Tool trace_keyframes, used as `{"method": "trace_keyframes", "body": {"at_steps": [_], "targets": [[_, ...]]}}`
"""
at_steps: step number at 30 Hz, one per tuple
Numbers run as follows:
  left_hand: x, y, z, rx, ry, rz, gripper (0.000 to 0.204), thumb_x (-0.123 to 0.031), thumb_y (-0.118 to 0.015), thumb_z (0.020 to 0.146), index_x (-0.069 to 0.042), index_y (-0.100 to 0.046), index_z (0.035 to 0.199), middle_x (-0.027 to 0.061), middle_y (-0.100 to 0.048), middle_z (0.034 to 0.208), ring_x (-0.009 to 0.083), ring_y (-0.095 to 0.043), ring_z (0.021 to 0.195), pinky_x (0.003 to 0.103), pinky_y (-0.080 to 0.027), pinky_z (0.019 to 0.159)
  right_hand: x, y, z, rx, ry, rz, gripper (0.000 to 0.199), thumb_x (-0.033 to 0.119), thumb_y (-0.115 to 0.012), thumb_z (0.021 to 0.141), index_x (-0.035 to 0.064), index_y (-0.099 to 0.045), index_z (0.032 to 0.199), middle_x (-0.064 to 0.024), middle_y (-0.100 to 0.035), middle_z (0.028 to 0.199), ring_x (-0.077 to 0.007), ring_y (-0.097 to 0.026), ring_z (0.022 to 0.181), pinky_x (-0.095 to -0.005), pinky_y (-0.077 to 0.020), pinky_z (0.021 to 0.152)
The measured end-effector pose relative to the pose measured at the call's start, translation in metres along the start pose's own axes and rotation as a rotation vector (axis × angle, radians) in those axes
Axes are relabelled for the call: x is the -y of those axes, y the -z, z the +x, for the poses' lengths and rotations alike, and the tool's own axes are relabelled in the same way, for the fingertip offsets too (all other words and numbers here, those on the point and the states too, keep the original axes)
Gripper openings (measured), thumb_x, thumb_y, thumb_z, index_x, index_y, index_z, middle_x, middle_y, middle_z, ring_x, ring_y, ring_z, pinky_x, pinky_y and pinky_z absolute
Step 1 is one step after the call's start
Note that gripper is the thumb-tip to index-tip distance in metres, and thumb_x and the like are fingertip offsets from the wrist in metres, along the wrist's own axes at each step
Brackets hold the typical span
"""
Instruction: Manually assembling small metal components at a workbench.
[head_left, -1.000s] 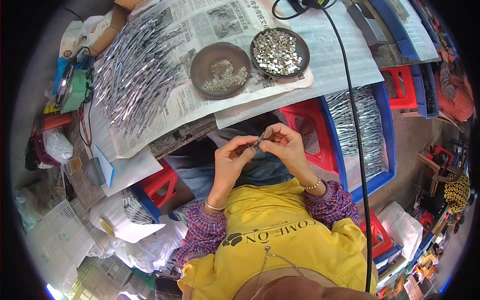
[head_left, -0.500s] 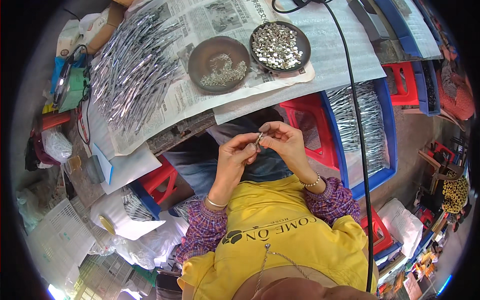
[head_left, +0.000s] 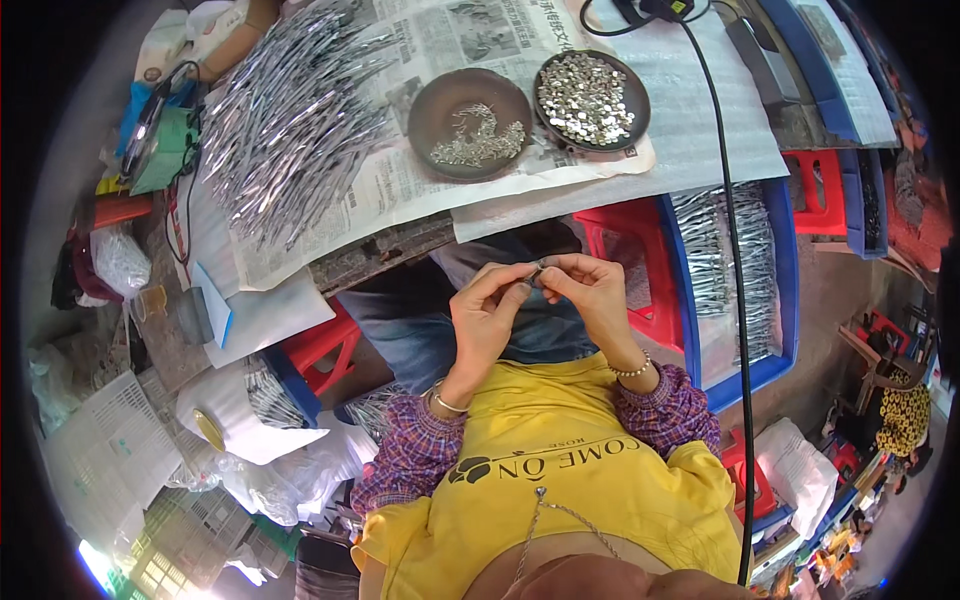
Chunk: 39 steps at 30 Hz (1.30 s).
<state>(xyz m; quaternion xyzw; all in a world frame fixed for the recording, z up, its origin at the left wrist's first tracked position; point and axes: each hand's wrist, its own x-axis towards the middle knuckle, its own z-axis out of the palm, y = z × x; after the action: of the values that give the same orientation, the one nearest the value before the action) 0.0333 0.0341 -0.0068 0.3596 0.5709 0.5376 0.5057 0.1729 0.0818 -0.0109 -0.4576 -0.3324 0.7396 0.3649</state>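
My left hand [head_left: 488,318] and my right hand [head_left: 592,296] meet above my lap, close to the table's near edge. Both pinch a small metal piece [head_left: 535,272] between thumb and fingertips; the fingers cover most of it, so its kind cannot be made out. Beyond them on the table, a brown dish [head_left: 428,112] holds fine silvery pins [head_left: 484,142]. Touching or nearly touching it, a second dark dish [head_left: 643,112] is filled with small shiny discs [head_left: 588,100]. Long, thin silvery strips [head_left: 290,125] lie piled on the newspaper [head_left: 420,190] to the left.
A blue tray [head_left: 790,290] of similar silvery strips stands at the right, by a red stool [head_left: 652,300]. The black cable [head_left: 738,330] runs down past my right side. Another red stool [head_left: 325,345] and a wooden table edge [head_left: 385,252] lie at the left.
The table and dishes sit slightly further right in the view. Both hands stay together at the small metal piece, with the fingers shifted a little and the piece more covered.
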Motion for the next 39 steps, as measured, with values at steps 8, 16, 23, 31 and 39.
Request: {"method": "trace_keyframes", "body": {"at_steps": [8,16,23,31,39], "targets": [[-0.001,0.002,-0.001,-0.002,0.033,-0.052,0.023,0.009,-0.058,0.078,0.001,-0.065,0.098,0.0022,-0.059,0.085,0.0055,-0.051,0.071,0.017,-0.039,0.061,-0.001,-0.003,-0.001,0.028,0.041,-0.049,0.016,0.01,-0.062,0.083,-0.0027,-0.065,0.091,-0.0041,-0.064,0.074,-0.0057,-0.056,0.062,-0.0177,-0.0457,0.055],[0.001,0.001,-0.002,0.0,0.031,-0.074,0.023,0.008,-0.059,0.078,0.0,-0.065,0.099,0.0014,-0.058,0.082,0.0046,-0.049,0.068,0.016,-0.037,0.057,-0.001,-0.002,-0.001,0.053,0.027,-0.067,0.018,0.015,-0.06,0.086,-0.0017,-0.065,0.09,-0.0036,-0.064,0.074,-0.0055,-0.056,0.062,-0.0173,-0.0453,0.055],[0.004,0.002,-0.001,0.005,0.042,-0.104,0.023,0.009,-0.059,0.078,0.0,-0.065,0.099,0.0013,-0.057,0.081,0.0048,-0.048,0.067,0.016,-0.037,0.056,-0.003,-0.001,0.001,0.061,0.384,-0.505,0.01,0.006,-0.062,0.08,-0.0021,-0.064,0.084,-0.0043,-0.061,0.07,-0.0066,-0.056,0.06,-0.0198,-0.0434,0.054],[0.007,0.002,-0.004,0.047,0.125,-0.144,0.018,0.002,-0.06,0.081,-0.001,-0.065,0.098,-0.0002,-0.057,0.076,0.0043,-0.045,0.061,0.017,-0.035,0.053,0.003,-0.002,0.002,-0.091,0.189,-0.156,0.014,0.006,-0.066,0.078,-0.0008,-0.063,0.09,-0.0024,-0.06,0.077,-0.0045,-0.054,0.063,-0.0168,-0.0432,0.055],[0.0,-0.003,-0.005,0.044,0.24,-0.206,0.02,0.001,-0.06,0.081,-0.001,-0.064,0.1,-0.0026,-0.06,0.083,0.0019,-0.048,0.067,0.015,-0.037,0.055,0.006,0.006,0.003,0.05,0.296,-0.315,0.018,0.001,-0.065,0.076,-0.001,-0.062,0.094,-0.0012,-0.057,0.082,-0.0054,-0.057,0.071,-0.0174,-0.0442,0.057]]}}
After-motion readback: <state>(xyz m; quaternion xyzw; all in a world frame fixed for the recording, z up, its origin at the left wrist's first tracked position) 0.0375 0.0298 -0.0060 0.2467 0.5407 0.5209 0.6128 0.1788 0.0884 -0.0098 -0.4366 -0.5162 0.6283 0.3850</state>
